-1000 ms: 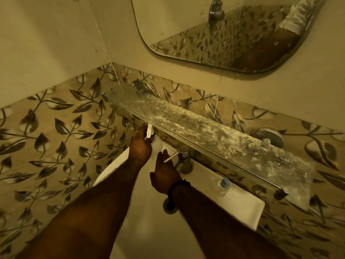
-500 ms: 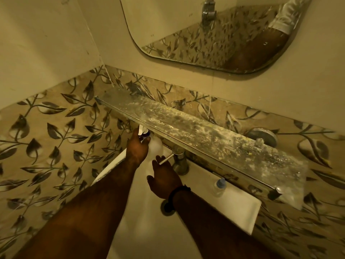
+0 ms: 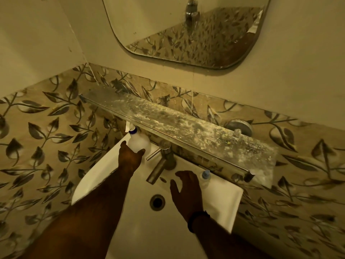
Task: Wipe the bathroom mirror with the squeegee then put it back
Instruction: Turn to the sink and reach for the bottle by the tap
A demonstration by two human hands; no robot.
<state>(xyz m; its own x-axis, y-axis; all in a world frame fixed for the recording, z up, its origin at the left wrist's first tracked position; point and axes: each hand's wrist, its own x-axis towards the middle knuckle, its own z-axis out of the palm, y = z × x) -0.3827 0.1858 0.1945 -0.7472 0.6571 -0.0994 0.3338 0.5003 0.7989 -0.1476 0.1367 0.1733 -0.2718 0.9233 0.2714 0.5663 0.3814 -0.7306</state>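
The mirror (image 3: 186, 34) hangs on the wall above a dusty glass shelf (image 3: 177, 128). No squeegee is in view. A white spray bottle (image 3: 139, 141) with a dark collar stands on the back left corner of the white sink (image 3: 97, 174), partly under the shelf. My left hand (image 3: 130, 159) has its fingers wrapped around the bottle's lower part. Over the basin, to the right of the faucet (image 3: 162, 165), my right hand (image 3: 186, 189) hovers with fingers spread and holds nothing.
A small clear bottle with a blue cap (image 3: 205, 176) stands on the sink rim just right of my right hand. The drain (image 3: 157, 202) lies between my arms. A round metal fitting (image 3: 239, 126) sits on the leaf-patterned tiles behind the shelf.
My left hand has slid from the spray bottle's top down to its lower body. My right hand has moved right, away from the faucet handle, towards the small bottle. The view has tilted up slightly.
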